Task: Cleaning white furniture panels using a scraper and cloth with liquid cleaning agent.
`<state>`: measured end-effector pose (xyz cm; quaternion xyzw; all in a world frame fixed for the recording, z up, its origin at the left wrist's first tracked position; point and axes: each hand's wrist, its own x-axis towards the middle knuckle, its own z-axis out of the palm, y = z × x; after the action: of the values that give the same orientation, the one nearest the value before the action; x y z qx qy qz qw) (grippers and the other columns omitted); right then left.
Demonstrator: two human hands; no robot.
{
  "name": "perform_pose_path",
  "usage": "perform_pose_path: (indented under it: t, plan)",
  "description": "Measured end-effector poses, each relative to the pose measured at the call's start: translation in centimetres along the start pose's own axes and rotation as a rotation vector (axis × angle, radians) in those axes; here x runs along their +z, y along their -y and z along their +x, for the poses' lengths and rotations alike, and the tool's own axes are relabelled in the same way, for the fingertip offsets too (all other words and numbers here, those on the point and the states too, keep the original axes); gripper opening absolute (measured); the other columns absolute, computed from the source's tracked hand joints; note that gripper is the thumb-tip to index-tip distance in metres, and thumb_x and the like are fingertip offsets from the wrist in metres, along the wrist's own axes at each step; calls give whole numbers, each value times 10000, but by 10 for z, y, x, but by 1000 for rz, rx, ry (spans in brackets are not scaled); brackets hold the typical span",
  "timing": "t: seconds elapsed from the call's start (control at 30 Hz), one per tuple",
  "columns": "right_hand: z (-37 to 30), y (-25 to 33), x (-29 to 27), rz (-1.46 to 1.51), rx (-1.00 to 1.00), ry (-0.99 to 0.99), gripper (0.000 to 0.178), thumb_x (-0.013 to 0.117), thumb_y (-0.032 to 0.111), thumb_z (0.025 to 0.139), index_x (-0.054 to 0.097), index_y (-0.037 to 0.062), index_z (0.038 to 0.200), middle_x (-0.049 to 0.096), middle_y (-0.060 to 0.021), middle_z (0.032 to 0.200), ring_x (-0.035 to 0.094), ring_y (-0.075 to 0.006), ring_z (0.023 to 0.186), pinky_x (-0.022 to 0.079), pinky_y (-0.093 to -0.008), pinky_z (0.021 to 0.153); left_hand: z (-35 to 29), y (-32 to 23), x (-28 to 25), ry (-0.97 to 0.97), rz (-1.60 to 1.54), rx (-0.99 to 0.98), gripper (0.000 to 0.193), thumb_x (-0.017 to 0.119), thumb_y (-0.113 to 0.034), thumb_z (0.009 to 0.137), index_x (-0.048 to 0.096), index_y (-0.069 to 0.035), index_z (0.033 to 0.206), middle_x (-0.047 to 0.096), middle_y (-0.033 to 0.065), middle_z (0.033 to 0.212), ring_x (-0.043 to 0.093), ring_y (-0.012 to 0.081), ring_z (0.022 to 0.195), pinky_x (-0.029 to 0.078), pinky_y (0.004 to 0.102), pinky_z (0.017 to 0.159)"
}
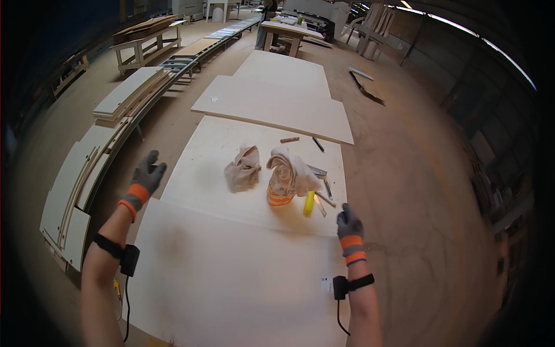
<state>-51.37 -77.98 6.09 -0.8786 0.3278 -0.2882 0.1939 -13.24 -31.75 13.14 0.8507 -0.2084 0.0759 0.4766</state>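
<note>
My left hand, in a grey glove with an orange cuff, hovers beyond the left edge of the pale panels, its fingers apart and holding nothing. At the right edge my right hand, gloved alike, has loosely bent fingers with nothing visible in them; whether it touches the edge I cannot tell. A large white panel lies in front of me between my forearms. Behind it, on another pale surface, stand a clear bottle with an orange label, a cloth draped over it, and a crumpled beige cloth.
Right of the bottle lie a yellow tube-shaped thing and several small tools. More panels extend farther off. A roller conveyor with stacked boards runs along the left. A person stands at a far workbench.
</note>
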Motion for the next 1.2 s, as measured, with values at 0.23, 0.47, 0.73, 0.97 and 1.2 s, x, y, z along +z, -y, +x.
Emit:
perform_pose_path:
  t: [0.23,0.47,0.73,0.97,1.2]
  plan:
    - [119,67,107,-528,185,619,511,533,401,894,455,156,1336,695,-70,1016,699,-262,889,552,-406,672,5,-147,199,626,564,-82,741,660,-449,780,456,-12,1344,459,187,1379,400,326,1298,371,393,1060]
    - [135,78,126,-463,206,503,526,563,385,875,456,139,1327,699,-83,979,700,-267,864,548,-409,671,7,-59,239,479,675,-199,391,672,-377,785,638,-149,1101,652,95,1114,602,329,999,485,423,869]
    - [131,74,124,-371,234,255,547,603,363,849,456,117,1315,705,-99,931,703,-273,830,544,-414,670,-12,-41,182,95,-320,-397,232,692,-62,817,651,14,1033,679,51,926,607,121,804,502,266,741]
    - [132,68,92,28,321,36,665,675,301,781,413,67,1345,701,-138,847,697,-281,769,532,-411,670,-87,-85,90,167,-672,-421,298,672,-67,846,608,30,1120,665,59,1002,605,129,904,495,266,816]
    - [34,27,-70,1640,606,168,381,652,206,866,543,68,1203,615,-83,918,621,-216,825,534,-372,788,-192,-70,32,525,3,195,484,786,-286,731,623,-56,1125,621,195,1075,565,339,1066,454,438,916]
